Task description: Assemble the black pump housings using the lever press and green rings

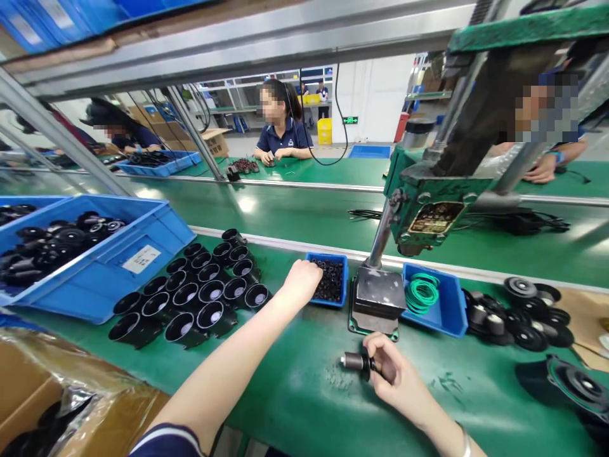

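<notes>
My left hand [303,281] reaches over the near left corner of a small blue bin [344,279] full of little black ring-like parts [329,279]. Its fingers curl downward at the parts; their tips are hidden. Low over the green bench, my right hand [392,374] grips a motor-like part [353,361] by its black disc end. That part lies sideways, its brown cylinder and pale tip pointing left. Just behind it stands the black block [380,289] at the base of a green press [423,203].
Several black cups [185,329] stand left, beside a large blue crate [109,285] of black parts. Right of the press, a blue tray [451,311] holds green rings [422,293]; black disc parts [528,320] lie beyond. Across the bench, a person [285,136] sits working.
</notes>
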{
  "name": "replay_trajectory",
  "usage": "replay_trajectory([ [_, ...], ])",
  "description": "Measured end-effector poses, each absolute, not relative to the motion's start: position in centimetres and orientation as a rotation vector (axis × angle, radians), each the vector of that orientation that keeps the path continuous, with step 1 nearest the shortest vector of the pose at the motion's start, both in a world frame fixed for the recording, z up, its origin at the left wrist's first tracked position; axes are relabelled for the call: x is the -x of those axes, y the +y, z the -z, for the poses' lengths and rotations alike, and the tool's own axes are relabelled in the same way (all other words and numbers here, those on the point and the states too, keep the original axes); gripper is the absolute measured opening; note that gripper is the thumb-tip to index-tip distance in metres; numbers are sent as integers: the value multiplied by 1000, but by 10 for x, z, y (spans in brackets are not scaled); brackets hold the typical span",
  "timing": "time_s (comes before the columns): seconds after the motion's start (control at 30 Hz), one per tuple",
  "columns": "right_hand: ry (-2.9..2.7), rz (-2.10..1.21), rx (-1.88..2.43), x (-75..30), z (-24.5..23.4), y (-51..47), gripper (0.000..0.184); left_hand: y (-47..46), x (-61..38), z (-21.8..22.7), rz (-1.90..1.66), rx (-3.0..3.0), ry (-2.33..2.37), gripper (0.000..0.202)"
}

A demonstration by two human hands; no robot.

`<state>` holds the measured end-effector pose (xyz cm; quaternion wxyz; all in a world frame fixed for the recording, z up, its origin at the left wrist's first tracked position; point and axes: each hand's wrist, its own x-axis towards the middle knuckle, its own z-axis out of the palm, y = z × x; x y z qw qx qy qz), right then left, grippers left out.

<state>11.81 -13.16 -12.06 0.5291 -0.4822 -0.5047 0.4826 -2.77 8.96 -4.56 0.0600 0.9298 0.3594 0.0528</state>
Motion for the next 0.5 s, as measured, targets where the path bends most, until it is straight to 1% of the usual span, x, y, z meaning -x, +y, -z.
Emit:
replay_trajectory([
  [0.1,-1225,-1117,1130,-122,126,-133,23,89,21,45,-175,-2778,1124,17],
  [0.2,-1274,-1103,1141,-129,133,-132,20,83,23,39,-276,-2709,1147,16],
  [0.3,-1283,-960,1187,-136,131,-132,21,60,35,35,-440,-2550,1097,19],
  [0.4,-1266,-742,1193,-135,117,-133,21,18,48,45,-629,-1826,896,22],
  [0.47,-1263,-647,1186,-129,107,-133,22,-11,55,58,-628,-1290,782,24],
  [0.5,-1261,-624,1187,-126,103,-133,22,-23,56,64,-608,-1121,758,25],
])
